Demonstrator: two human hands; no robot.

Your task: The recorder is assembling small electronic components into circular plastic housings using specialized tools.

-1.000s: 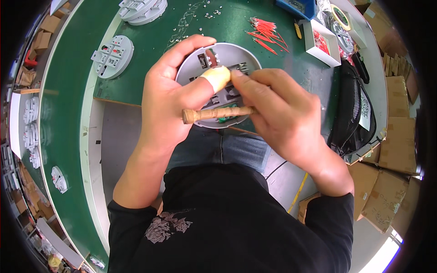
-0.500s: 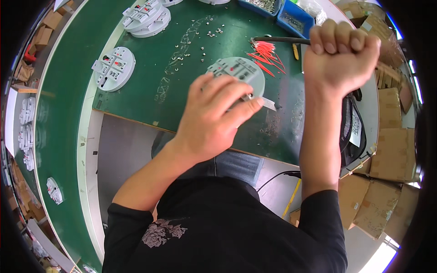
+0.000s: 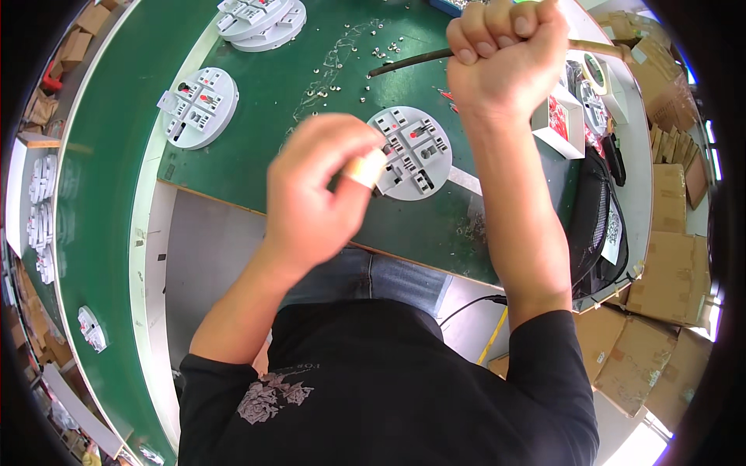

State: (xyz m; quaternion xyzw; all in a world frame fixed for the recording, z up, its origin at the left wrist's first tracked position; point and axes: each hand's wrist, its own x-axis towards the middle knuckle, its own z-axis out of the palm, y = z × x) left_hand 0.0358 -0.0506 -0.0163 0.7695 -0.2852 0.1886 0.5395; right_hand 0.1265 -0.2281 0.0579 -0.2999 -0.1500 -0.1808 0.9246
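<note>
My right hand is raised over the far right of the table, its fist wrapped round a long thin stick. The stick is dark at its left end and light brown where it comes out on the right. Blurred by motion, my left hand has its fingers curled at the left rim of a round light-grey plate. A small yellow thing shows at its thumb, too smeared to name. The plate lies flat and carries grey blocks, dark slots and small red parts.
More round plates lie left, one alone and a stack behind it. Small metal pieces are scattered beyond the middle plate. At right are a white box of red pieces, a black mesh bag and cardboard boxes.
My right hand has moved left and away from me with the stick. My left hand has drawn back left off the plate and curled, uncovering most of its top.
</note>
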